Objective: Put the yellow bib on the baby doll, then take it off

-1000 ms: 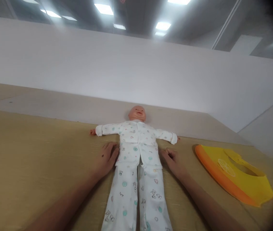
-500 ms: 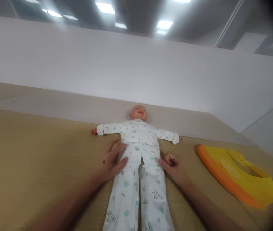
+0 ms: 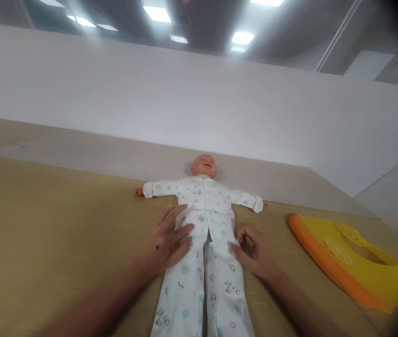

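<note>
A baby doll (image 3: 204,206) in white printed pyjamas lies on its back on the tan table (image 3: 44,234), arms spread, head away from me. My left hand (image 3: 169,241) lies flat with fingers apart on the doll's left hip, over the hem of the shirt. At the other hip my right hand (image 3: 251,248) has its fingers curled and pinching the edge of the shirt hem (image 3: 232,245).
A yellow and orange silicone bib (image 3: 351,260) lies on the table to the right of the doll. A white wall runs behind the table's far edge. The table top stretches wide to the left.
Both hands have moved in from beside the doll onto its waist. The left now rests on the clothing, the right has closed on the hem.
</note>
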Demonstrator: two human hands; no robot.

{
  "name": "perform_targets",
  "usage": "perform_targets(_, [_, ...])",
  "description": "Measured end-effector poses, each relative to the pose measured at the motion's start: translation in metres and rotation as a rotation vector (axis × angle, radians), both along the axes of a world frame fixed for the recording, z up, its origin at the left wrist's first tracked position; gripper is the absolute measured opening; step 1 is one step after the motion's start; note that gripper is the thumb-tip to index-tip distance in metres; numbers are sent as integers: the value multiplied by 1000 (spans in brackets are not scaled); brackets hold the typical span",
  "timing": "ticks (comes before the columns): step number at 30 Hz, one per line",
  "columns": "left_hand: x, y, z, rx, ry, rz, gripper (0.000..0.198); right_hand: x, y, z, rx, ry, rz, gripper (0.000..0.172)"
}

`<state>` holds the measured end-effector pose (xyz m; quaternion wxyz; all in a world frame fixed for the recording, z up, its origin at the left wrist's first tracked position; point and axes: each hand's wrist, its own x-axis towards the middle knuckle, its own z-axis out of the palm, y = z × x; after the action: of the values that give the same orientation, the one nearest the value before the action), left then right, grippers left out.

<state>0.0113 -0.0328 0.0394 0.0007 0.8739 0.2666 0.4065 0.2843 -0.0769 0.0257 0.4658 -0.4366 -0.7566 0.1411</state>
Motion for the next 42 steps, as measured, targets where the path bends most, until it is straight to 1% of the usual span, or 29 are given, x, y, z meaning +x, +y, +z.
perform_targets(4, [0,1,-1,4,6,3,27,1,0,-1,21,-37,-12,22])
perform_targets(9, [-1,1,-2,22,34,20,29,0,-1,-4,39,-88,-26,15])
perform_targets(13, [0,0,0,47,45,9,29,-1,-2,-4,56,-101,-31,10])
perform_targets(20, [3,-2,5,54,55,23,24,-2,-2,-3,67,-97,-24,8])
perform_targets(25, [5,-4,6,79,49,2,20,-6,-5,1,115,-89,12,10])
perform_targets(28, [5,-7,4,64,34,-17,17,-6,-7,1,116,-59,-31,15])
perform_targets(31, [4,-7,0,-4,-12,-22,16,-2,-5,-3,76,1,-137,23])
perform_targets(35, [2,-1,-6,-142,-169,20,16,8,5,-11,-61,96,-266,33])
perform_targets(37, [0,4,-8,-220,-239,71,16,12,10,-14,-125,143,-304,36])
perform_targets(39, [-2,11,-10,-296,-267,142,16,15,13,-15,-178,172,-323,37])
perform_targets(42, [-7,20,-13,-424,-241,305,15,16,15,-17,-241,179,-320,39])
